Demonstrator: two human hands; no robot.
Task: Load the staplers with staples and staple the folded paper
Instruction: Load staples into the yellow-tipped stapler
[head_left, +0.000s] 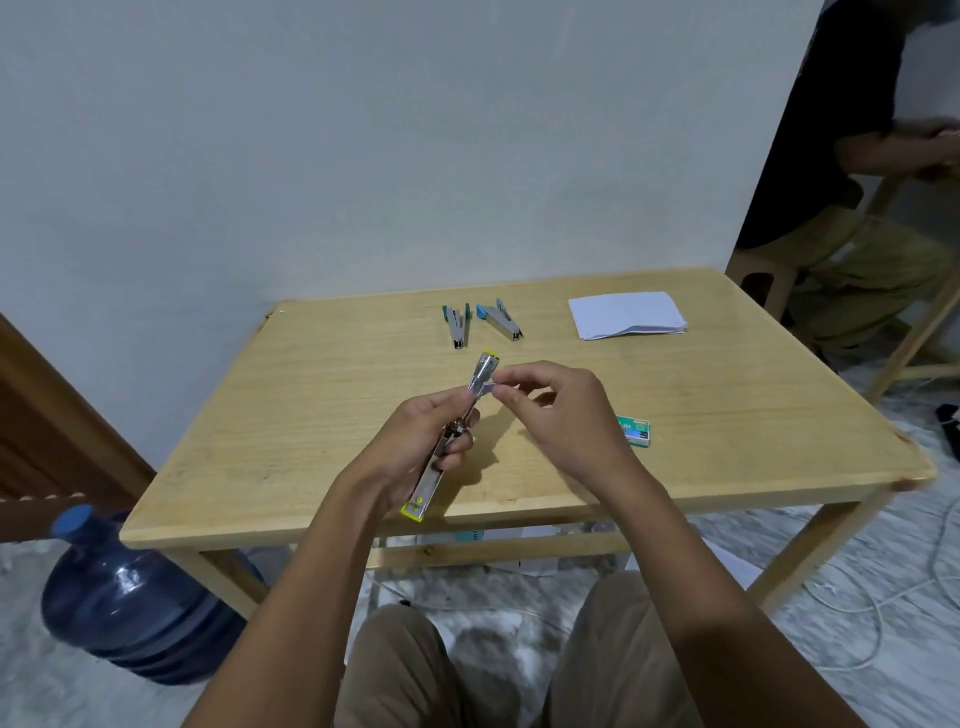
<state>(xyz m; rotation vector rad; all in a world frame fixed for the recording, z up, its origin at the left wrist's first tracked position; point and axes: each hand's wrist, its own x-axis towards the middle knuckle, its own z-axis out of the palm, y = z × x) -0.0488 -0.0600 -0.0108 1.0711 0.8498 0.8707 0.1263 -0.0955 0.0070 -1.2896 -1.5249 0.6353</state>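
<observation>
- Left hand (421, 436) is gripping the yellow stapler (429, 480), swung open, over the table's (311, 415) near edge.
- Its long axis is running from near edge to far edge, leaning slightly right.
- Right hand (561, 410), the nearer one to the far half, is pinching staples (488, 388) narrowly against it.
- Judgement: the strip is needing alignment with that axis.
- Paper (626, 314) is lying by the far right corner.

Left hand (415, 441) grips the opened yellow stapler (430, 480) while right hand (561, 410) pinches a staple strip (488, 388) at it
</observation>
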